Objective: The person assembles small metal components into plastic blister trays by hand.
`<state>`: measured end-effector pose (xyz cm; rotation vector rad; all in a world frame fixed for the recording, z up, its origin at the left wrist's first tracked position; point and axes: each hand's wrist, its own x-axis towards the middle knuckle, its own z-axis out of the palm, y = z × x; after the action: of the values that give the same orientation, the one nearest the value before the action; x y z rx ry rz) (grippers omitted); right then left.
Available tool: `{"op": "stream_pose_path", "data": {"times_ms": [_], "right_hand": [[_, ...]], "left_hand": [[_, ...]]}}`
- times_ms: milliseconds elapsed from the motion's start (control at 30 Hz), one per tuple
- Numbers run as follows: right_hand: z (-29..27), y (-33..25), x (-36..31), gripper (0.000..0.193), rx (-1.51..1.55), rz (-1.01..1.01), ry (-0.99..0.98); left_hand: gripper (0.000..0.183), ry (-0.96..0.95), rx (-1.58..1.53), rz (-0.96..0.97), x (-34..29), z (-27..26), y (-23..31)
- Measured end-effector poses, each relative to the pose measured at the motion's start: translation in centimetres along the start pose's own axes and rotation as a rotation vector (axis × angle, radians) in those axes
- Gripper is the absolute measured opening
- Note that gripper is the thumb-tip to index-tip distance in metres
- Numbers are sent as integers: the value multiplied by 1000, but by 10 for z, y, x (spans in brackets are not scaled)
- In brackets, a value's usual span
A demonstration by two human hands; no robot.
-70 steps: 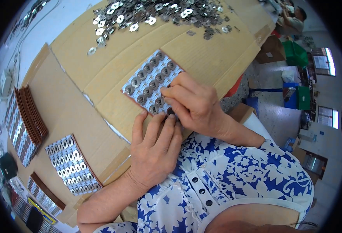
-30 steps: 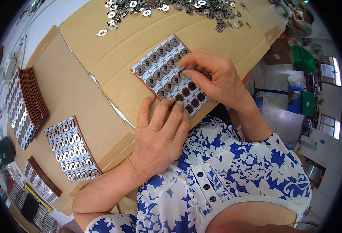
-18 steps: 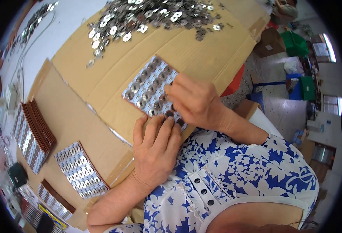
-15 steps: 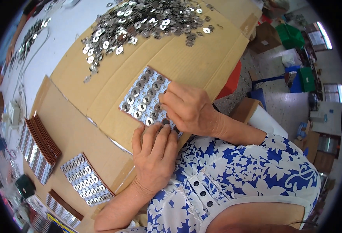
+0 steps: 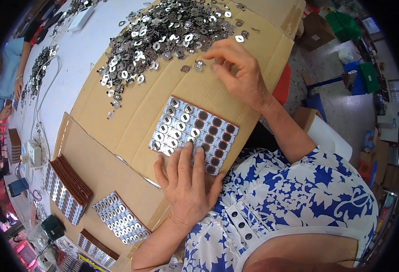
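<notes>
Two loose discs lie, in the head view, just left of the right hand, whose thumb and forefinger stand parted, nothing visible between them. On the cardboard, the left hand spreads over the near edge of the board, fingertips resting, not grasping. Board and discs look light and stiff; the thin, probably slick discs should pinch best by their rims, the board by its edges.
</notes>
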<state>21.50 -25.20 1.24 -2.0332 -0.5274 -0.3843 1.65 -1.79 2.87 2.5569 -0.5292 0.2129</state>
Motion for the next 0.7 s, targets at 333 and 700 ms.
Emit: {"op": "stream_pose_path", "data": {"times_ms": [333,700], "right_hand": [[6,-11,-4,15,-66,107,2],[18,-15,1,18,-344,-118,-149]], "left_hand": [[73,15,-25,-22,-1,-3,-5],[75,25,-59,-21,-1,-2,-13]]}}
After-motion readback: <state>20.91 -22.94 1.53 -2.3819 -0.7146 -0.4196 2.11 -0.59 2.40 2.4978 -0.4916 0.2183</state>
